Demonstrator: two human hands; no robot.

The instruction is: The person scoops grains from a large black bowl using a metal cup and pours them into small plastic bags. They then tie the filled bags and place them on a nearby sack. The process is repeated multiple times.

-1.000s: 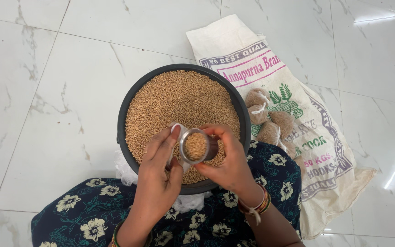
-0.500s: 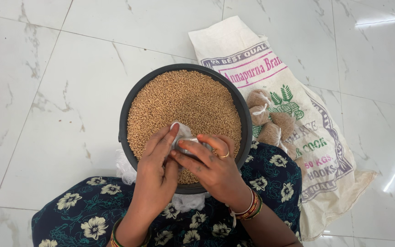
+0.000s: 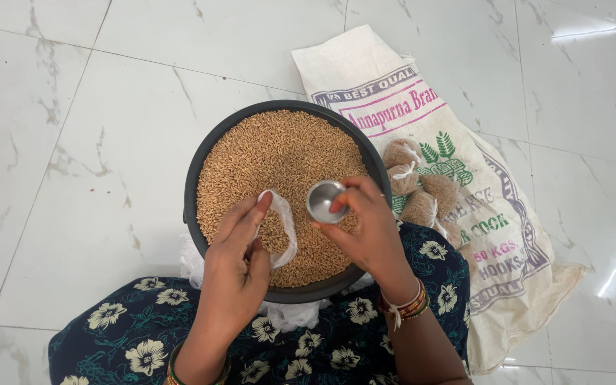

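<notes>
Currently, over the grain-filled black basin (image 3: 197, 178), your left hand (image 3: 233, 267) is pinching a small clear bag (image 3: 279, 228) of grain open, while your right hand (image 3: 365, 224) is gripping a small steel cup (image 3: 324, 200) just beside it.

A home floor is showing: white marble tiles (image 3: 108, 107), a grain pan (image 3: 194, 192), a printed sack (image 3: 507, 235) lying alongside.

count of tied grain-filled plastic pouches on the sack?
4 small tied clear pouches on the printed white sack, right of the round black pan: top, below it, right, lowest. More may be hidden.
</notes>
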